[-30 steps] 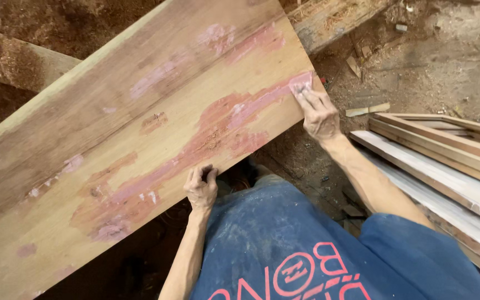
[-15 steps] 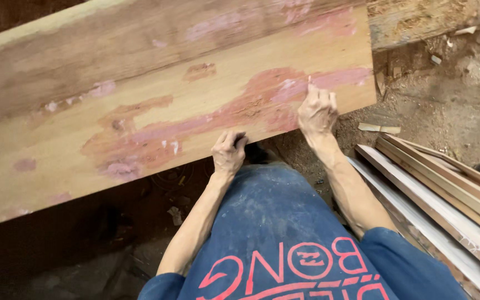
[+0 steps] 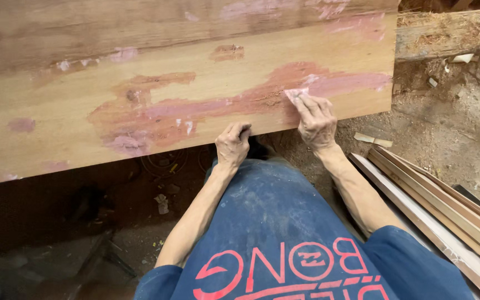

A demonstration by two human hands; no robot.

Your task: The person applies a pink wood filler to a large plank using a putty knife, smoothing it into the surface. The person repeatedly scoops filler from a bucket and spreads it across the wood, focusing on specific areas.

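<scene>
A wide wooden board [image 3: 84, 78] with pink and reddish filler patches fills the upper part of the head view. My right hand [image 3: 315, 119] presses a small pinkish piece of sandpaper [image 3: 295, 93] flat onto a reddish patch near the board's near edge. My left hand [image 3: 233, 143] curls around the board's near edge, fingers hooked under it. My blue shirt with red print [image 3: 273, 233] is below.
A stack of long wooden strips [image 3: 445, 211] lies on the dirt floor at right. A rough timber beam [image 3: 451, 33] sits beyond the board's right end. Sawdust, scraps and a small wood offcut [image 3: 372, 139] litter the ground. Dark floor lies under the board at left.
The view has swung so the board now lies nearly level. My right hand slid left along the reddish patch with the sandpaper. My left hand kept its hold on the edge.
</scene>
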